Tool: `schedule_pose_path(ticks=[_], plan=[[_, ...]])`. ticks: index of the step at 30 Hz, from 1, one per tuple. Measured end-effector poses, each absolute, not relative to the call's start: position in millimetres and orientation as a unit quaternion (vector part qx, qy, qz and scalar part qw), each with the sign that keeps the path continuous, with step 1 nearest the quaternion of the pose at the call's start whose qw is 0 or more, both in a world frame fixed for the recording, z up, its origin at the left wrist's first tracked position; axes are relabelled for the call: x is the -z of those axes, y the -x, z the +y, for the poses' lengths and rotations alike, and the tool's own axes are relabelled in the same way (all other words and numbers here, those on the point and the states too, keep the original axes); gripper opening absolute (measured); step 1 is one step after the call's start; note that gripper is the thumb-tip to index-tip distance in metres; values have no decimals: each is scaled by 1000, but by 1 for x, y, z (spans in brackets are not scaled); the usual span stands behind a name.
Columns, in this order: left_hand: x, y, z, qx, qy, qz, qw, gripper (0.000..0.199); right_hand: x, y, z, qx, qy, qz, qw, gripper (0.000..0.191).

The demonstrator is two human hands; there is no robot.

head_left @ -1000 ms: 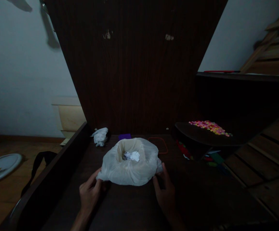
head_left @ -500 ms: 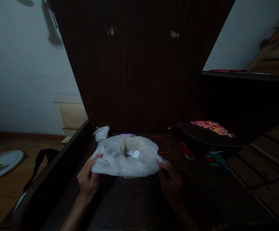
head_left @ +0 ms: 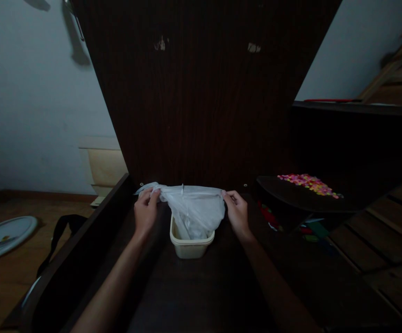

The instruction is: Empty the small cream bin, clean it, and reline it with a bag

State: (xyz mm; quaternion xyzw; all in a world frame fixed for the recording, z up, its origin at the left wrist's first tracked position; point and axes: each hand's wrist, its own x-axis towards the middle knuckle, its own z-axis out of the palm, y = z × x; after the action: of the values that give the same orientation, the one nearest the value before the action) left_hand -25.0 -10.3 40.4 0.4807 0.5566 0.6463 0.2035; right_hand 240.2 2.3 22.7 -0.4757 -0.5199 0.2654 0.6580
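Observation:
A thin white plastic bag (head_left: 199,208) is stretched between my two hands, its top edge drawn out nearly straight. My left hand (head_left: 146,210) pinches the bag's left corner, and my right hand (head_left: 236,210) pinches its right corner. The lower part of the bag hangs down into a small cream plastic tub (head_left: 191,249) standing on the dark desk (head_left: 183,296). The tub's front rim and front wall are uncovered. What lies inside the bag is hidden.
Behind the tub rises a tall dark wooden panel (head_left: 204,101). On the right, a rounded shelf (head_left: 280,192) bears a heap of colourful small pieces (head_left: 312,184). A raised side board (head_left: 86,236) bounds the desk on the left. A white oval lid-like thing (head_left: 23,226) is beyond it.
Both hands have moved away from me and up. The bag's edge, earlier folded around the tub's rim, is now pulled off the front and stretched tight, exposing the tub.

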Motion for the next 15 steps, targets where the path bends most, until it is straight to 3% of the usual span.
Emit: schedule_pose_path(ticks=[5,10,12,15], plan=[[-12,26,15,-593,-464,589,292,46,-1,-237,29,-339,487,-516,618,47],[17,24,20,-500,-470,633,359,36,26,-226,24,-400,483,-532,568,56],[25,23,19,-458,-477,651,374,28,36,-222,19,-413,482,-543,550,55],[32,20,15,-408,-490,671,378,34,49,-219,15,-404,484,-560,537,47]])
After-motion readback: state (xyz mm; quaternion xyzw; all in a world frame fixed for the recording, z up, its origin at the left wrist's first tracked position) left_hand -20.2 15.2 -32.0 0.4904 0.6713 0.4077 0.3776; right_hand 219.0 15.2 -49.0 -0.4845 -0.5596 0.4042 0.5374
